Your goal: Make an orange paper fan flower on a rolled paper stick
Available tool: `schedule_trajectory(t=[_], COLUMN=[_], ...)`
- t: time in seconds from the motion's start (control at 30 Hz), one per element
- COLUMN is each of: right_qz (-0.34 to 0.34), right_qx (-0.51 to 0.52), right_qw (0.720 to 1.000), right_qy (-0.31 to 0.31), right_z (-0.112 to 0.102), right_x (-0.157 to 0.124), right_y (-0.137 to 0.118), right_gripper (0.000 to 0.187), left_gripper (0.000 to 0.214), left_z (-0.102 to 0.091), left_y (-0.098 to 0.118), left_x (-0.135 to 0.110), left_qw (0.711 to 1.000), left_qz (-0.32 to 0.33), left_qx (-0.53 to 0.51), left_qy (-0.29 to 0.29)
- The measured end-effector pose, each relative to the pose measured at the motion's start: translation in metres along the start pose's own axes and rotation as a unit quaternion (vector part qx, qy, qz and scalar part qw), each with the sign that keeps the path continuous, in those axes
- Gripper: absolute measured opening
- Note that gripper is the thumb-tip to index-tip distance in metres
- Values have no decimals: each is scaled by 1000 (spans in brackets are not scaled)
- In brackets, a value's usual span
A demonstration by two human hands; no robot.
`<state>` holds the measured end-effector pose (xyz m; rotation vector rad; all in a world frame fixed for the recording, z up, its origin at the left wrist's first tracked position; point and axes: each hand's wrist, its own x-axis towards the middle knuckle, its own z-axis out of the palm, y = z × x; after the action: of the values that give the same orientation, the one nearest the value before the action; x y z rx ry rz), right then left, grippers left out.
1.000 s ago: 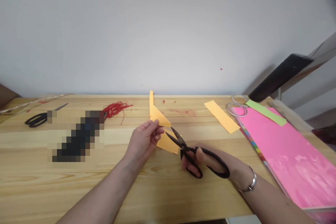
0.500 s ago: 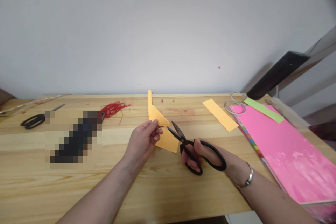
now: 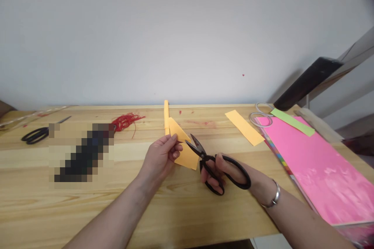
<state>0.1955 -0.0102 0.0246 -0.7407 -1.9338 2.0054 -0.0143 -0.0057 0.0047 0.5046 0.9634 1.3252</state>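
My left hand (image 3: 163, 153) pinches a piece of orange paper (image 3: 177, 129) between thumb and fingers, its pointed corner to the right. Another orange paper area (image 3: 187, 156) shows below those fingers; whether the two are joined, I cannot tell. Beyond this hand an orange paper roll (image 3: 166, 114) points toward the wall, its near end partly hidden. Black-handled scissors (image 3: 203, 155) are in my right hand (image 3: 217, 175), thumb and fingers through the loops. Their blades are apart, with the tips right by the paper's corner.
Right of the hands lie an orange strip (image 3: 244, 127), two tape rolls (image 3: 261, 120), a green strip (image 3: 293, 122) and pink paper (image 3: 327, 167). A black cylinder (image 3: 308, 83) leans behind. At left are red strings (image 3: 125, 121), other scissors (image 3: 35, 135) and a blurred dark object (image 3: 84, 155).
The paper in my left hand has shifted slightly, and more of the orange roll behind it shows. The scissors keep nearly the same place, blades still apart.
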Motion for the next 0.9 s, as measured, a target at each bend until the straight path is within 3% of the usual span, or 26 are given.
schedule_trajectory(t=[0.43,0.9], right_qz=[-22,-32], right_qx=[27,-2], right_qw=[999,999], right_qy=[24,32], right_z=[2,1], right_x=[2,1], right_y=[9,0], right_gripper=[71,64], left_gripper=[23,21], left_z=[6,4], left_y=[-1,-1], left_x=[-4,-3], left_qw=[1000,1000], left_qz=[-2,4], left_qx=[6,9], left_qy=[12,5])
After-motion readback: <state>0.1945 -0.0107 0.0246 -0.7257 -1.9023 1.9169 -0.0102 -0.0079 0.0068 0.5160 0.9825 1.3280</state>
